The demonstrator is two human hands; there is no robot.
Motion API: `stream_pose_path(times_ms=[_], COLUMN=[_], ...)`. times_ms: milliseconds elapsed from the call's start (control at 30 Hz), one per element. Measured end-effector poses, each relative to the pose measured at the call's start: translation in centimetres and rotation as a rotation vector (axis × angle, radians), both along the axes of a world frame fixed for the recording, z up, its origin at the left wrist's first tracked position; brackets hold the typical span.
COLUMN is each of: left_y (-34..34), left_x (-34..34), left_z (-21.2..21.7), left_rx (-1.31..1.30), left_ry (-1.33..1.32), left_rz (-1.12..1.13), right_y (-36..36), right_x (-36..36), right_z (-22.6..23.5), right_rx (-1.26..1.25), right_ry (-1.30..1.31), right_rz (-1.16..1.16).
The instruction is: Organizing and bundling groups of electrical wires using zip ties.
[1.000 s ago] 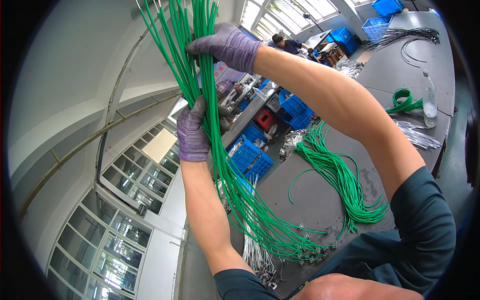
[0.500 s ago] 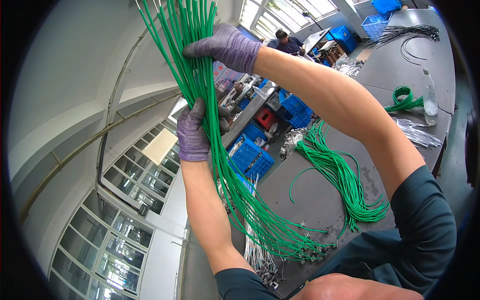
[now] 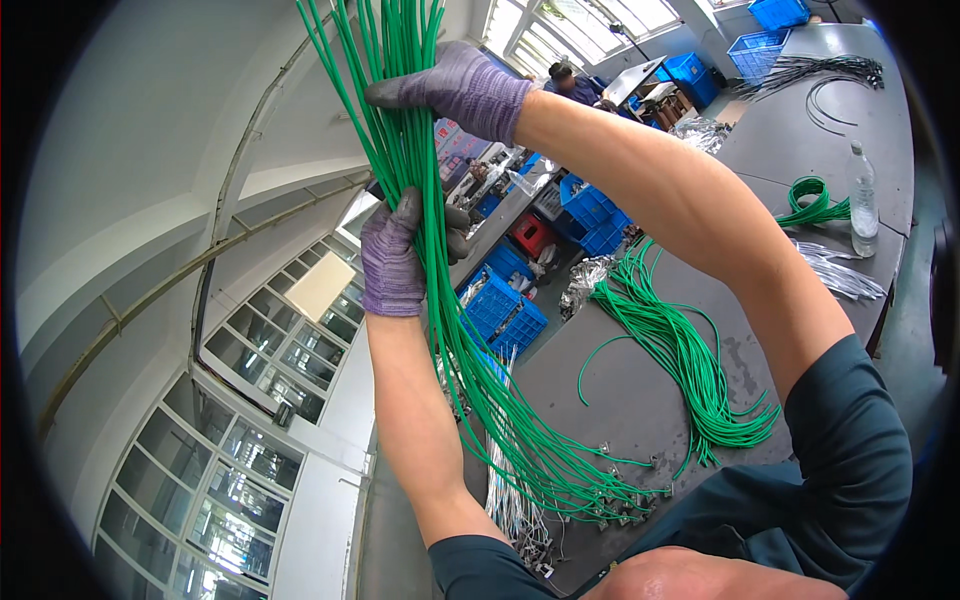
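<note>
Held bundle of green wires (image 3: 434, 240): raised in front of the wearer, upper strands fanned and running to the top of view, lower lengths sweeping down to small metal ends (image 3: 625, 503) over the table (image 3: 625, 410).

Left hand (image 3: 392, 255), gloved: wrapped around the bundle, thumb across the front, fingertips showing on the far side. Right hand (image 3: 465, 90), gloved, higher: thumb laid over the strands; its other fingers are hidden behind, so how firmly they grip I cannot tell.

Risks, my judgement: a slack left grip could let inner strands slide and ends go uneven; the metal ends might snag the white wires (image 3: 510, 495) close by if dragged.

Further out: second green pile (image 3: 690, 370), clear bottle (image 3: 862, 200), blue crates (image 3: 495, 305).
</note>
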State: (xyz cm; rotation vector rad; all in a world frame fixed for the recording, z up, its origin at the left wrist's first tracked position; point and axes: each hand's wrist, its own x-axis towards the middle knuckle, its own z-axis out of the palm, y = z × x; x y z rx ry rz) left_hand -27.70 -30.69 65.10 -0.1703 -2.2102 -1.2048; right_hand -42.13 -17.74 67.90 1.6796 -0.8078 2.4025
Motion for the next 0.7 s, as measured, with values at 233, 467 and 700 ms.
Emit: stream_pose_path(times_ms=[233, 467, 700], left_y=[0.6, 1.8, 2.6], left_x=[-0.2, 0.2, -0.7], left_z=[-0.3, -0.9, -1.4], left_rx=[0.015, -0.087, -0.346], left_ry=[-0.011, 0.038, 0.064], left_rz=[-0.021, -0.147, 0.209], right_y=[0.0, -0.1, -0.8], right_x=[-0.3, -0.9, 0.6], right_z=[0.3, 0.6, -0.7], right_rx=[0.064, 0.027, -0.066], right_ry=[-0.024, -0.022, 0.046], right_rz=[-0.059, -0.101, 0.853])
